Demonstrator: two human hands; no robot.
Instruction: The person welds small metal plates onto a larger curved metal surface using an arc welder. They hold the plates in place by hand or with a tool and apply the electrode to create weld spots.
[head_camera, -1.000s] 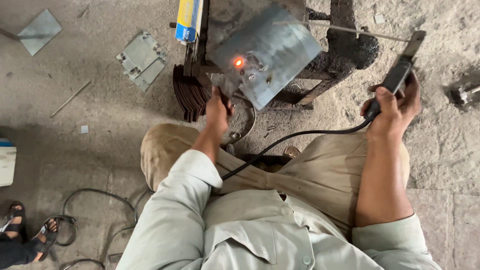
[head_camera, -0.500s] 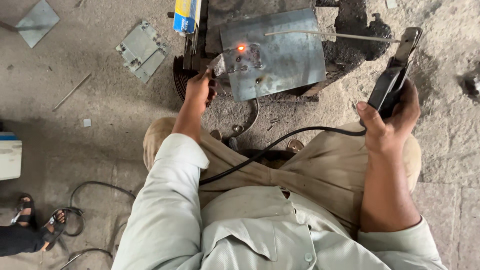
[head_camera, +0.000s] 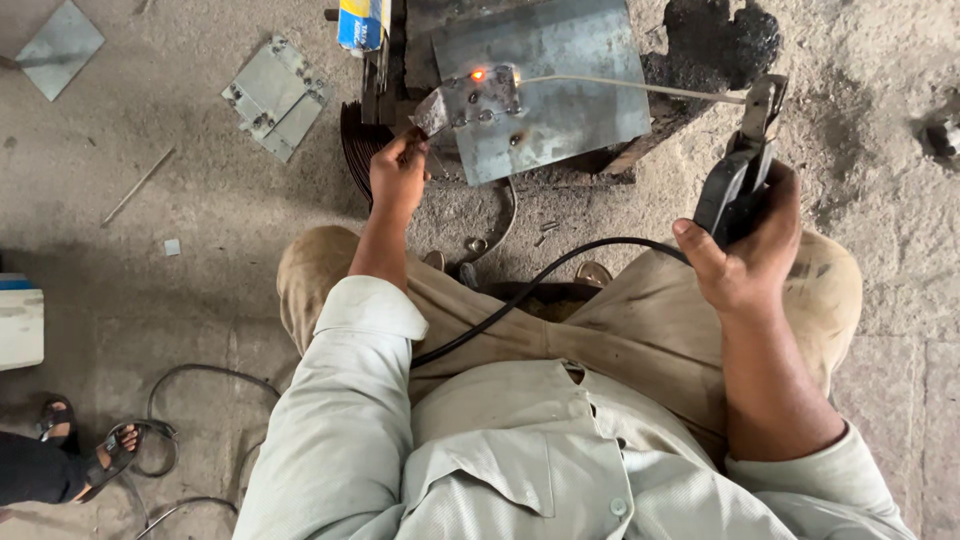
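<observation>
Left hand (head_camera: 398, 178) reaching forward, fingers curled in a grip, right hand (head_camera: 745, 250) raised, fist closed, forearm bare

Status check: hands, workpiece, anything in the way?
Left hand grips chipping hammer at small bracket, one spot glowing orange. Right hand holds electrode holder, rod reaching toward bracket. Cable trails across lap.

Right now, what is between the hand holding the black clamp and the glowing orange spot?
In the head view, a thin welding rod stretches from the clamp in the right hand to the glowing spot, above a grey metal sheet.
</observation>
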